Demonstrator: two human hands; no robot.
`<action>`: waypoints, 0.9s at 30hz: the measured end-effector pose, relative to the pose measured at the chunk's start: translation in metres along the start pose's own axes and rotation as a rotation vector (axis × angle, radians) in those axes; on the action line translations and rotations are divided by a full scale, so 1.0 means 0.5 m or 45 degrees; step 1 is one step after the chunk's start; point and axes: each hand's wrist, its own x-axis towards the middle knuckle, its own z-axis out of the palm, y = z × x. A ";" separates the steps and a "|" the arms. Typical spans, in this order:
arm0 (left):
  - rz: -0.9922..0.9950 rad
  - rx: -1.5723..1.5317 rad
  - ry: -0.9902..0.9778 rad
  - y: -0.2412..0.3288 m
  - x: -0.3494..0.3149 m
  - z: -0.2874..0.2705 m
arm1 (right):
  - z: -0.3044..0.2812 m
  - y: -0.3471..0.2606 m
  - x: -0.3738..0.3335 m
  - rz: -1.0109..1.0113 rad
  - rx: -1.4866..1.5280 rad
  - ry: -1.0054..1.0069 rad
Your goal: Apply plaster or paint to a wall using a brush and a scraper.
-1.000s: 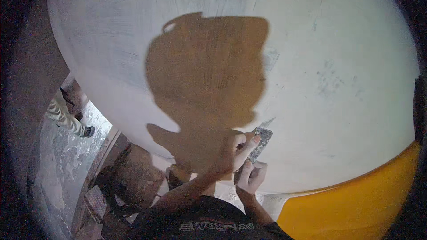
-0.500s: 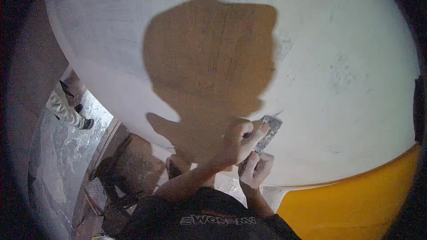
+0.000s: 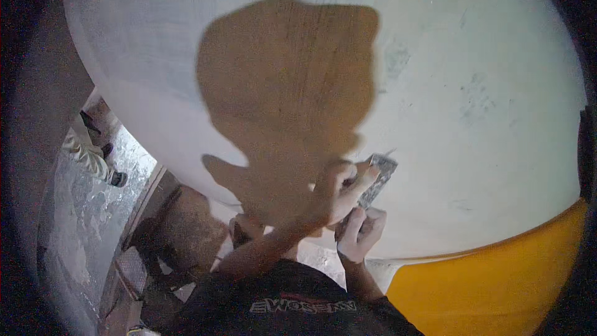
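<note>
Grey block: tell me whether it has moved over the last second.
Yes: the grey block has shifted slightly upward, farther from the yellow panel below it.

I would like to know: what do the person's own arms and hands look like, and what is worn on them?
The left hand and right hand are ungloved. The forearms are uncovered beyond the dark sleeves of a black shirt with pale outlined lettering. No watch is discernible.
</note>
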 end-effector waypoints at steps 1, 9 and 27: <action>0.024 -0.046 0.046 0.001 0.007 -0.001 | 0.013 -0.012 0.013 -0.042 -0.007 -0.005; 0.027 0.013 0.082 -0.007 0.016 0.003 | 0.008 -0.014 0.008 0.117 0.137 -0.051; -0.059 -0.082 0.011 0.019 0.025 -0.005 | 0.007 -0.001 0.011 0.134 0.099 0.012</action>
